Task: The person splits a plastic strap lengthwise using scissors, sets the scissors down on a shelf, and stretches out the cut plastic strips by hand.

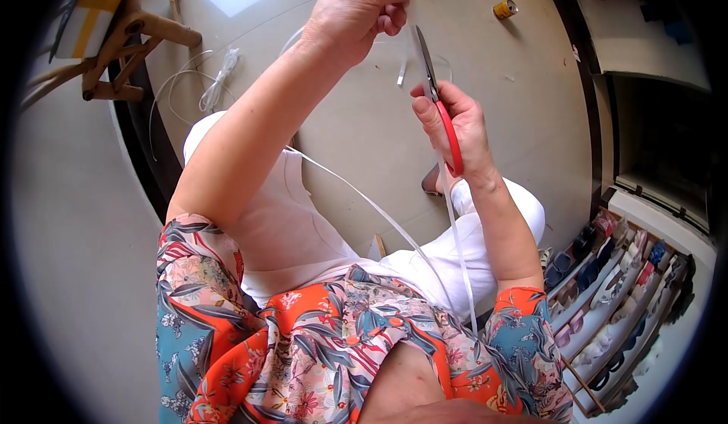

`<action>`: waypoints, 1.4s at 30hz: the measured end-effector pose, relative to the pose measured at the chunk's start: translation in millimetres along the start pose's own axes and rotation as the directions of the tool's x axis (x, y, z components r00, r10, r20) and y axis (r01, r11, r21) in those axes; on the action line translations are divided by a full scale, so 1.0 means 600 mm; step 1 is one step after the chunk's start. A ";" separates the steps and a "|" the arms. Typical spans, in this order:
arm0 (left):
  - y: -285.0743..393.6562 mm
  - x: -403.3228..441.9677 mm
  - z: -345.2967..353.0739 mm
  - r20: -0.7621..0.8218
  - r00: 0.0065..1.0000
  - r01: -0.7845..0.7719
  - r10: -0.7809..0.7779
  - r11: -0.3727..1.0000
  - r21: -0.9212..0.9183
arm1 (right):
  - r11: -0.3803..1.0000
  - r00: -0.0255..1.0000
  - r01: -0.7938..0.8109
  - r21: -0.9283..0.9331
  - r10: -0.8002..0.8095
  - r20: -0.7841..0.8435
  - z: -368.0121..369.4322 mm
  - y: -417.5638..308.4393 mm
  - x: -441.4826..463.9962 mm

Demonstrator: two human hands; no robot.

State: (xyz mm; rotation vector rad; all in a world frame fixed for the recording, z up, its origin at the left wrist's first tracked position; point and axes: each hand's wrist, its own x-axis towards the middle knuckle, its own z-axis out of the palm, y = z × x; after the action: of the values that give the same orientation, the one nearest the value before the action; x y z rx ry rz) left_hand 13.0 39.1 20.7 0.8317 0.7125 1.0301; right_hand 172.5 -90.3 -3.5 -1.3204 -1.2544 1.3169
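My left hand (362,8) is raised at the top of the view, its fingers pinched on a white strip (412,7). Lower and to the right, my right hand (464,124) is wrapped round the red handle of the scissors (453,143). Their metal blades point up beside the strip, just below my left fingers. A long white strap (456,246) runs from near the scissors down to my lap. Another white strap (356,189) curves across my white trousers (280,223).
A bundle of white strip (220,83) lies on the tiled floor (334,120) at the left, near a bamboo frame (144,33). A yellow can (504,9) lies at the upper right. Shoes stand on a rack (607,303) at the lower right.
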 end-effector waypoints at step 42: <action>-0.014 -0.012 0.009 -0.040 0.999 -0.019 0.021 0.998 0.064 | 0.996 0.999 0.011 -0.094 -0.016 -0.052 -0.004 -0.002 0.006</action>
State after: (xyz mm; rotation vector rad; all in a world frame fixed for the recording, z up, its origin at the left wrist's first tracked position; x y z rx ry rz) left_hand 18.6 28.6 17.4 0.8762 0.7766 1.0493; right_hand 174.7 -86.6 -2.4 -1.4008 -1.2998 1.2193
